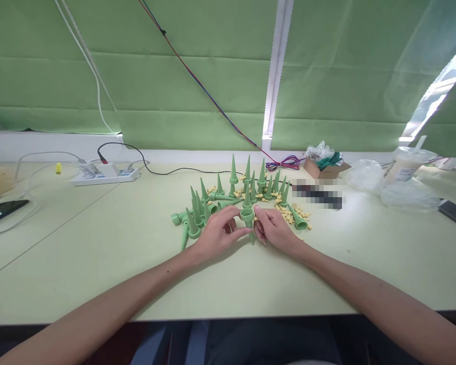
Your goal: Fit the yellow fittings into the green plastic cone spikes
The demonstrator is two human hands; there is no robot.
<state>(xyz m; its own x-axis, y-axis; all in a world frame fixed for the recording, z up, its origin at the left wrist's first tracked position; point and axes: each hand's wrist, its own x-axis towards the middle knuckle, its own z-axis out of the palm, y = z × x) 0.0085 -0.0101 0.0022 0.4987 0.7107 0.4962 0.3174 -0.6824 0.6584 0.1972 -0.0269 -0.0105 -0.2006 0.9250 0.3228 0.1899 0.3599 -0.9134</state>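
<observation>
My left hand (217,232) pinches a green plastic watering spike (247,215) between thumb and fingers. The spike's wide open mouth faces up and its tip points down toward the table. At the spike's right side is my right hand (274,227), with thumb and forefinger pressed together. A bit of yellow shows at those fingertips, apparently a small yellow plastic piece, mostly hidden. Behind both hands, several green spikes (194,223) stand point-up or lie on their sides. Small yellow plastic pieces (288,215) are scattered among them, mostly to the right.
A white power strip (108,175) with plugs lies at the back left. Toward the back right are a small cardboard box (323,169), coiled red-and-blue wire (287,162) and a drink cup (405,165) in plastic. Phones (3,210) lie at both sides of the table.
</observation>
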